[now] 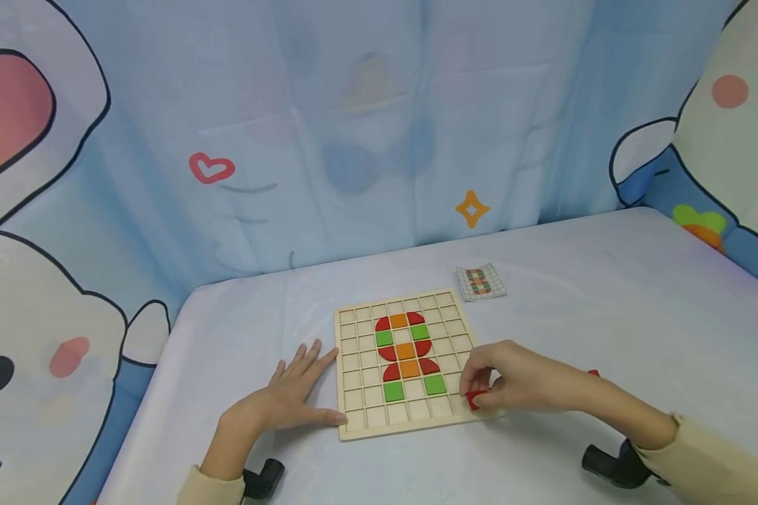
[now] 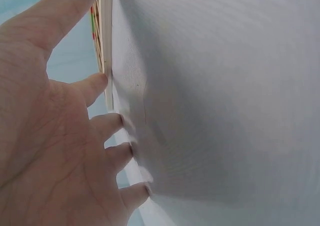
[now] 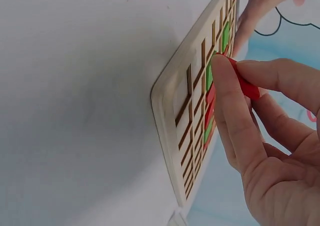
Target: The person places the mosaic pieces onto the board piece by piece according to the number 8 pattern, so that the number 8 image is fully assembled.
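Note:
A square wooden grid board (image 1: 389, 424) lies on the white-covered table, with red, orange and green tiles set in its middle columns. My left hand (image 1: 290, 393) is spread along the board's left side, the thumb and index fingertip touching its edge. Over the board's near right corner, my right hand (image 1: 518, 379) pinches a red tile (image 3: 246, 81) between thumb and fingers. In the head view that tile is partly covered by the fingers. The left palm (image 2: 55, 151) shows in the left wrist view, with nothing held in it.
Behind the board's far right corner lies a small stack of pattern cards (image 1: 481, 282), the top one printed with a grid and coloured shapes. A red piece (image 1: 594, 372) shows partly behind the right forearm. A blue printed curtain (image 1: 379, 140) hangs along the table's back edge.

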The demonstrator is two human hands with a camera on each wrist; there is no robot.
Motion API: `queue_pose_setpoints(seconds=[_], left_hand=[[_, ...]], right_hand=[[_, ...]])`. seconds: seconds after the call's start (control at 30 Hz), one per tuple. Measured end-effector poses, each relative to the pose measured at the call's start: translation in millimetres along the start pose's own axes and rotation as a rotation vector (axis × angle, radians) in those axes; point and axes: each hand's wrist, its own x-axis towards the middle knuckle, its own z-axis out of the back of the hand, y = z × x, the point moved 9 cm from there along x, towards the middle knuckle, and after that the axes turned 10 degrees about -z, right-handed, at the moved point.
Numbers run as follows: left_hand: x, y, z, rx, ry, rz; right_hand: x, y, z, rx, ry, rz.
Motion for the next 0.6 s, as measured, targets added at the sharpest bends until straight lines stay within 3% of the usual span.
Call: queue_pose_setpoints(seconds=[0.33, 0.6], left_hand=[[-0.9, -0.1, 0.1, -0.011, 0.003, 0.003], [-0.2, 1.8, 0.6, -0.012, -0.004, 0.011]], right_hand=[[26, 6, -22.4, 0.085, -0.001, 0.006], [33, 7, -29.2, 0.076, -0.019, -0.011]])
